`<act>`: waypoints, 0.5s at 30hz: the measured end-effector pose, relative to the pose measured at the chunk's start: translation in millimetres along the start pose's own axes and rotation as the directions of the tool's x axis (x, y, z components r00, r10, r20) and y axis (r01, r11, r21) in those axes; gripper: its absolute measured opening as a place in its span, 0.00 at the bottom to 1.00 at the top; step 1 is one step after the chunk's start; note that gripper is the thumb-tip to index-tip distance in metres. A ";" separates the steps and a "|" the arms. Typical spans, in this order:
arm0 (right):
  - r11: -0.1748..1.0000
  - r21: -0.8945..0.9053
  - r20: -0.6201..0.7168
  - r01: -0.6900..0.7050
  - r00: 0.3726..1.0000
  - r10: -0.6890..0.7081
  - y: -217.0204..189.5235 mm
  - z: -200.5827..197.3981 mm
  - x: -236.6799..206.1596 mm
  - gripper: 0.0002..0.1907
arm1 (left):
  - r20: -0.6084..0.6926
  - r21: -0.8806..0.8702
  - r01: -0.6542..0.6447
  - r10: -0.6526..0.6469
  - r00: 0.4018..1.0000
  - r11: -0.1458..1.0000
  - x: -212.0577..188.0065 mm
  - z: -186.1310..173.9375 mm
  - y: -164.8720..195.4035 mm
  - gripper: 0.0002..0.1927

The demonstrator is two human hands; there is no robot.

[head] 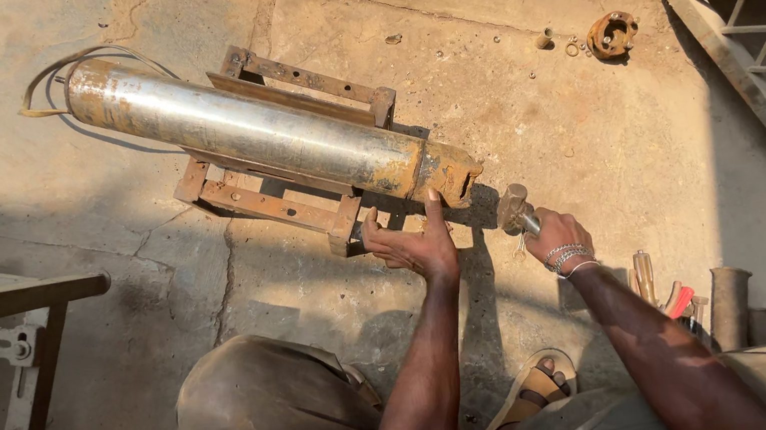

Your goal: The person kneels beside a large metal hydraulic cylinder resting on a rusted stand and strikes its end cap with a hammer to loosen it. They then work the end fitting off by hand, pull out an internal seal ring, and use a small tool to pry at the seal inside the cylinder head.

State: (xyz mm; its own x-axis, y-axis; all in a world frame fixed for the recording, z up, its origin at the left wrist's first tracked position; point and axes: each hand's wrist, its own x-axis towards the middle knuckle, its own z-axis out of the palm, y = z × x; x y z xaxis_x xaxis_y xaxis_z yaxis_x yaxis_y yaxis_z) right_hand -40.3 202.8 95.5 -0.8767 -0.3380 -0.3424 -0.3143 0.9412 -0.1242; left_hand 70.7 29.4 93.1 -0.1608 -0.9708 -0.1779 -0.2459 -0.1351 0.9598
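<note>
On cracked concrete floor, my left hand spread against steel cylinder's rusty end; right hand gripping, seemingly, a hammer.

long metal cylinder: lies on its side, running diagonally from upper left to lower right. body is dull silver steel with rust streaks and scuffs; far end rusty brown, with a flat strap or cable looping out from it. near end carries a rusted, notched fitting, orange-brown and pitted. cylinder rests across a rusty angle-iron cradle.

hammer: small, head dull brown-grey metal, blunt and rounded, handle mostly hidden in the grip. head sits just beside the rusted fitting, slightly below and to its right; contact cannot be told.
</note>
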 end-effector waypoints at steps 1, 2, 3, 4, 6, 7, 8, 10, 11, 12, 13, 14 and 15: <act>0.999 -0.020 -0.016 -0.033 0.999 0.033 4.6 15.1 3.3 0.18 | -0.004 0.206 -0.230 0.236 0.972 0.951 2.3 -12.4 10.5 0.54; 0.999 -0.048 -0.056 -0.002 0.998 -0.001 12.0 26.8 4.3 0.17 | 0.154 0.314 -0.344 0.310 0.938 0.885 11.5 -22.7 20.0 0.54; 0.997 -0.079 -0.093 0.021 0.995 -0.028 21.8 35.8 2.9 0.16 | 0.320 0.398 -0.457 0.347 0.882 0.796 26.3 -31.4 27.8 0.55; 0.993 -0.115 -0.133 0.035 0.990 -0.050 29.4 41.5 1.9 0.16 | 0.483 0.447 -0.570 0.350 0.802 0.689 43.4 -35.5 34.6 0.56; 0.990 -0.141 -0.143 -0.027 0.990 0.007 39.7 46.6 1.7 0.21 | 0.740 0.509 -0.782 0.280 0.611 0.361 80.1 -33.7 43.4 0.57; 0.987 -0.154 -0.149 -0.053 0.988 0.030 42.4 49.1 3.7 0.24 | 0.835 0.485 -0.856 0.198 0.514 0.180 97.0 -30.2 45.6 0.58; 0.981 -0.171 -0.165 -0.094 0.984 0.065 43.8 50.5 6.7 0.24 | 0.853 0.442 -0.897 0.297 0.430 0.030 109.5 -24.4 46.5 0.55; 0.965 -0.201 -0.194 -0.168 0.972 0.129 32.2 49.1 16.3 0.25 | 0.869 0.369 -0.886 0.441 0.222 -0.281 130.5 -13.3 48.3 0.48; 0.991 0.022 -0.207 -0.130 0.969 0.132 21.3 48.2 24.0 0.25 | 0.893 0.335 -0.902 0.397 0.212 -0.272 137.0 -7.0 49.6 0.45; 0.965 0.247 -0.216 -0.086 0.966 0.141 5.1 47.3 34.1 0.25 | 0.916 0.298 -0.918 0.349 0.198 -0.263 142.6 -1.1 51.9 0.42; 0.889 0.455 -0.220 -0.045 0.962 0.161 -8.2 43.5 42.2 0.26 | 0.938 0.255 -0.935 0.297 0.178 -0.246 145.7 5.9 54.9 0.40; 0.596 0.795 0.015 -0.115 0.985 0.169 -25.5 40.2 51.8 0.34 | 0.950 0.266 -0.944 0.220 0.221 -0.197 147.6 11.0 57.7 0.38; 0.189 0.954 0.220 -0.232 0.972 0.080 -45.7 34.7 64.8 0.42 | 0.955 0.281 -0.948 0.147 0.260 -0.149 149.2 17.4 61.4 0.37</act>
State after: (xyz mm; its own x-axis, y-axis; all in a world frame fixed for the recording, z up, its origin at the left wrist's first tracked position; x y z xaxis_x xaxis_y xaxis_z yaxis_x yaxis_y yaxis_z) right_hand -70.1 137.9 46.7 -0.7972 -0.2534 -0.5480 0.4915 0.2549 -0.8328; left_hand 15.1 -120.2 121.7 -0.9902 -0.0827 -0.1126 -0.0792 0.9962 -0.0349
